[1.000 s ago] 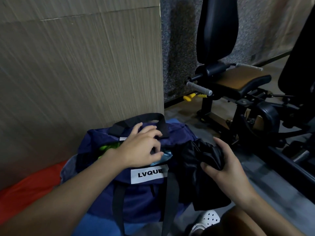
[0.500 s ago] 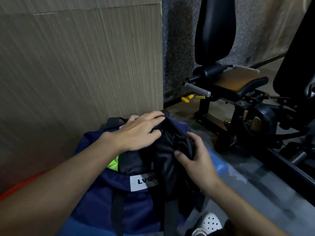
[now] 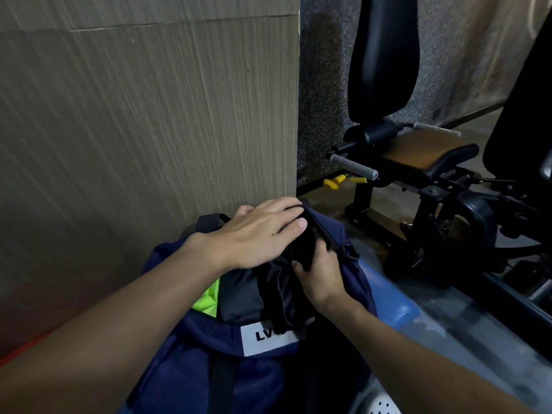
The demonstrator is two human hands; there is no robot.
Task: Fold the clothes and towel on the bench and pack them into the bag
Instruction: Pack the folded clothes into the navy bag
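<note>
The black garment, lying lengthwise front-to-back in the bag, is gripped by the right hand and covered by the flat left hand.

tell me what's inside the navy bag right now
The navy bag holds neon green fabric, a dark folded garment and a black garment that the right hand grips, partly draped over the front rim. The left hand covers the back; anything beneath is hidden.

My bag stands on the bench, wall panel behind it, exercise machine to its right; the garment lies in its mouth, under my left hand.
</note>
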